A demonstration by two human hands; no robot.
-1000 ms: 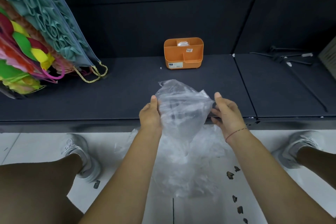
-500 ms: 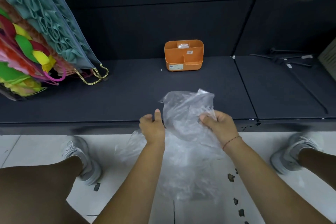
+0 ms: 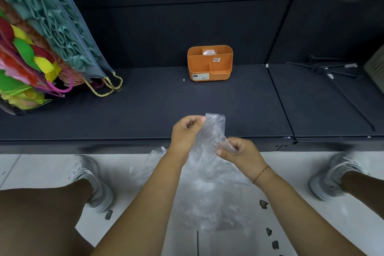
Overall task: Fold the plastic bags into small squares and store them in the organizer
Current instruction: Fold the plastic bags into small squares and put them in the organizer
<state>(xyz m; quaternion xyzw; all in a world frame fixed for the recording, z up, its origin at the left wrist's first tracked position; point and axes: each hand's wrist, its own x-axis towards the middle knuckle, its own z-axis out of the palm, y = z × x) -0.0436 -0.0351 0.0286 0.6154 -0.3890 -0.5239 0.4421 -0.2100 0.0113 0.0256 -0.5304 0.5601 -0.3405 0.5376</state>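
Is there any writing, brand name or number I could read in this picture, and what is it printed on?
Front label, low on the orange organizer: a dark strip and what looks like a barcode, too small to read.
Small sticker on the organizer's inner wall: reddish print, too blurred to read.
No other text shows anywhere, so nothing can be quoted.

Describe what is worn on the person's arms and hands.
No sleeves or gloves show on either arm. The left hand is bare; the right hand has a thin reddish cord bracelet round its wrist. No rings are visible.
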